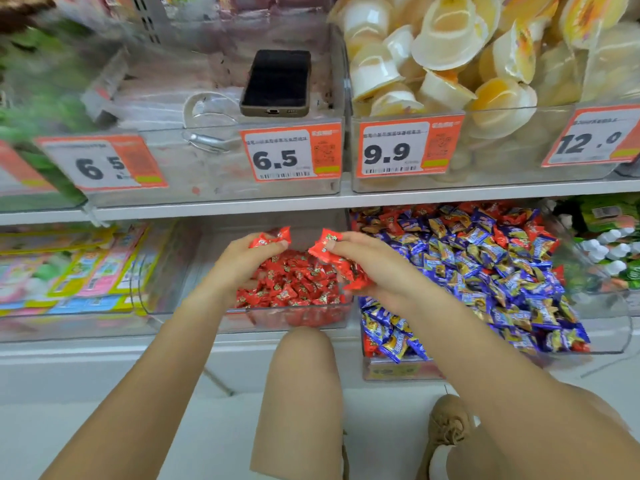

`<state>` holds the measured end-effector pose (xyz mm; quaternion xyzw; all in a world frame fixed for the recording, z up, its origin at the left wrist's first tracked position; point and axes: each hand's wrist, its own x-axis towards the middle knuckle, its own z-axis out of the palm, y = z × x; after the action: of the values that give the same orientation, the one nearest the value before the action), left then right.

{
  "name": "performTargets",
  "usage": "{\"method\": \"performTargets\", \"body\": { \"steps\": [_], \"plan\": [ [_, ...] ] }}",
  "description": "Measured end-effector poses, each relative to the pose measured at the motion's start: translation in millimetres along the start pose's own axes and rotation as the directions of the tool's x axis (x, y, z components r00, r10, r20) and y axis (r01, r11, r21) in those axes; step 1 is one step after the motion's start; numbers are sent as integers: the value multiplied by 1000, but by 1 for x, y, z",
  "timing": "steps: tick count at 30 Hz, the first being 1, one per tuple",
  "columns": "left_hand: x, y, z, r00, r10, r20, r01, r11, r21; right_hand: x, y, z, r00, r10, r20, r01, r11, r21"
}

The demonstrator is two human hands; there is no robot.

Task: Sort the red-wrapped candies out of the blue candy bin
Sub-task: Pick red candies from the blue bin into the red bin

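Observation:
A clear bin (298,318) on the lower shelf holds a pile of red-wrapped candies (294,285). To its right stands the blue candy bin (606,327), full of blue-wrapped candies (485,271) with some red ones mixed in along the back and right. My left hand (242,261) hovers over the red bin and grips red candies (272,238). My right hand (377,268) is at the divide between the two bins. It holds several red candies (332,252) bunched between fingers and palm.
On the upper shelf a phone (277,83) lies in a clear bin with 6.5 price tags (289,155). Jelly cups (450,53) fill the bin at the upper right. Colourful packets (76,268) lie left of the red bin. My knee (301,375) and shoe (448,420) are below the shelf.

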<state>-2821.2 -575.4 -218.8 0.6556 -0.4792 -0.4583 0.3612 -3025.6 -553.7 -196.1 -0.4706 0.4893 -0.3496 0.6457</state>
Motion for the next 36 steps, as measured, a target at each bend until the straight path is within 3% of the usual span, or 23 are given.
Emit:
{"method": "performTargets", "body": {
  "steps": [5,10,12,16,23,27,30,34,36],
  "plan": [
    [10,-12,-27,990,-128,61,130,991,-43,41,12,52,986,151,-66,-144,984,101],
    [18,-20,-38,973,-205,108,218,968,-125,53,11,53,957,286,-56,-259,924,282],
    [20,-22,-41,968,-227,105,244,949,-199,56,14,43,956,280,-82,-256,939,230],
    [22,-27,-42,967,-226,114,240,962,-129,47,8,35,976,182,-122,-158,970,186],
    [3,-10,-31,995,-22,93,23,1000,-4,-7,-17,-11,986,-77,-146,79,997,4],
    [-17,3,-5,988,111,107,-119,990,70,-38,-19,-57,966,-117,-232,94,990,-108],
    [-31,14,25,952,224,211,-250,963,104,-53,-5,-92,924,-157,-349,88,974,-206],
    [-41,25,66,846,389,365,-489,839,239,-69,26,-128,872,-239,-428,36,902,-430],
    [-44,28,83,769,458,446,-634,631,446,-77,40,-135,866,-293,-406,-4,807,-591]
  ]
}}
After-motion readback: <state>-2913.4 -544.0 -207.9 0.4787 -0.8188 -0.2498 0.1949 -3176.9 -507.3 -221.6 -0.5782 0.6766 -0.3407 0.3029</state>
